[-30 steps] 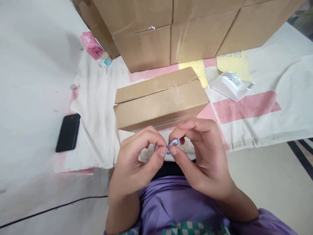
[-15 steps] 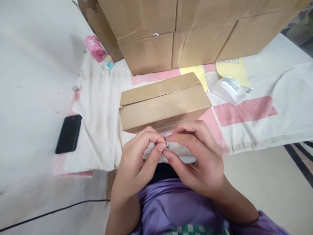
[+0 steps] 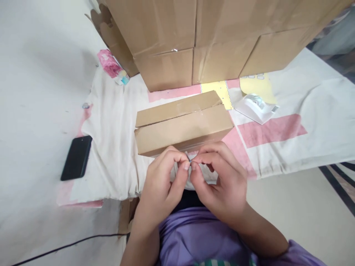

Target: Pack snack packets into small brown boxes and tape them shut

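My left hand (image 3: 163,184) and my right hand (image 3: 222,181) meet fingertip to fingertip just in front of a closed brown cardboard box (image 3: 183,123). Both pinch a tiny thing (image 3: 190,162) between thumbs and forefingers; only a sliver of it shows, too small to name. The box lies on a white cloth with pink stripes (image 3: 271,129). My purple sleeves and lap fill the bottom of the view.
A stack of large cardboard boxes (image 3: 210,37) stands behind the small box. A white tape dispenser (image 3: 255,107) lies to the right, a black phone (image 3: 77,157) to the left on the floor, a pink packet (image 3: 111,66) at the back left. A black cable (image 3: 69,244) crosses the floor.
A small blue ring seen between my fingertips a second ago is now almost hidden by the pinch. My hands have closed tighter together and the view has shifted slightly.
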Demonstrator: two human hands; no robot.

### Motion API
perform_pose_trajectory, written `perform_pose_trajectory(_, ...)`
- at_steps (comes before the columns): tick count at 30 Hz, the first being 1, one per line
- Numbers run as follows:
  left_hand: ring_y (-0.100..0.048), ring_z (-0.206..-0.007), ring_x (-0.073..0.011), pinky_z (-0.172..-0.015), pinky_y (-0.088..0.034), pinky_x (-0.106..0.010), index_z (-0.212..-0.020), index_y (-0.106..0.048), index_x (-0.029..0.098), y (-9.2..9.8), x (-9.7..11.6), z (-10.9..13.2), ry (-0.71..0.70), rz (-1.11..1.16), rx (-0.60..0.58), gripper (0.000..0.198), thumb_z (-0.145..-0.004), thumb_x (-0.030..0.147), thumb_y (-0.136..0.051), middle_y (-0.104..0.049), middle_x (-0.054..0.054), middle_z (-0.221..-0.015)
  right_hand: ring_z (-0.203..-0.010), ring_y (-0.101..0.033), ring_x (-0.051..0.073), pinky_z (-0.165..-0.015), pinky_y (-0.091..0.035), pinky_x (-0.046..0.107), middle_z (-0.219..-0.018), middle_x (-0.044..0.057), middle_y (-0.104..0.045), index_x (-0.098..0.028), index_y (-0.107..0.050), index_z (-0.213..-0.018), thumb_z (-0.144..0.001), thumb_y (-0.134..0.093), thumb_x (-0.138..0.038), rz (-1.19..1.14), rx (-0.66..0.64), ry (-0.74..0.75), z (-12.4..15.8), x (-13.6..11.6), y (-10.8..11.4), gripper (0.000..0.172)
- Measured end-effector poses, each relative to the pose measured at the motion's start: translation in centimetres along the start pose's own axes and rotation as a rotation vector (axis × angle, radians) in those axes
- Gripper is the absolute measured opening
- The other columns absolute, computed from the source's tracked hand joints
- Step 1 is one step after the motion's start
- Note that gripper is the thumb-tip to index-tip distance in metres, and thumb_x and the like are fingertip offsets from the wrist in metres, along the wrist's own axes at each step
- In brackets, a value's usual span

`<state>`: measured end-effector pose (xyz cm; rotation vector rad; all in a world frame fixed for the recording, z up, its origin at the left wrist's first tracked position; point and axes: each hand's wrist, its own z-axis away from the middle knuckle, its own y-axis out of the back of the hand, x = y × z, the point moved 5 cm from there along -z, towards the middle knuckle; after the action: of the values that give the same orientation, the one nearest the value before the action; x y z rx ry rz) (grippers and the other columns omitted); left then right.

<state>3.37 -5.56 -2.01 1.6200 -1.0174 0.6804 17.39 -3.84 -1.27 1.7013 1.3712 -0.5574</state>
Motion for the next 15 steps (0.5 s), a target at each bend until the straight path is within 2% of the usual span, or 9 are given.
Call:
perform_pose_trajectory(5, -0.048, -0.074, -0.0118, -0.066, -0.037, -0.027, -0.09, -0.049, 0.024, -0.5, -0.3, -0.3, 0.012, 0.024, 0.009, 0.011, -0.1, 0.02, -0.05, -0.049, 0.002, -0.082, -0.076, -0.057, 0.015, -0.062, -0.048, 0.029, -0.09, 0.003, -0.058, -0.021, -0.059, -0.089, -0.085, -0.062, -0.009, -0.075, -0.013, -0.088, -0.4, 0.9, 0.7, 0.014)
perform_pose_trajectory(11, -0.048, -0.076, -0.013, -0.068, -0.038, -0.028, -0.09, -0.052, 0.024, -0.2, -0.8, -0.3, 0.043, 0.039, 0.069, 0.012, -0.101, 0.023, -0.049, -0.051, 0.001, -0.082, -0.073, -0.054, 0.014, -0.058, -0.043, 0.027, -0.088, 0.002, -0.057, -0.021, -0.059, -0.089, -0.09, -0.06, -0.01, -0.083, 0.047, -0.16, -0.7, 2.8, 3.2, 0.011)
perform_pose_trajectory(13, -0.05, -0.076, -0.0143, -0.066, -0.038, -0.029, -0.088, -0.054, 0.023, 0.2, -0.7, -0.2, 0.035, 0.026, 0.133, 0.012, -0.1, 0.025, -0.052, -0.052, 0.001, -0.08, -0.066, -0.053, 0.012, -0.054, -0.042, 0.025, -0.082, 0.0, -0.058, -0.021, -0.061, -0.094, -0.094, -0.059, -0.012, -0.097, 0.099, -0.214, -0.8, 4.0, 4.4, 0.009)
perform_pose_trajectory(15, -0.051, -0.074, -0.0149, -0.064, -0.039, -0.03, -0.085, -0.055, 0.023, 0.9, -0.5, -0.2, 0.007, -0.009, 0.253, 0.013, -0.098, 0.027, -0.055, -0.052, 0.001, -0.076, -0.056, -0.052, 0.009, -0.049, -0.04, 0.023, -0.073, -0.003, -0.059, -0.021, -0.062, -0.099, -0.098, -0.058, -0.016, -0.13, 0.154, -0.272, -1.1, 5.5, 5.6, 0.007)
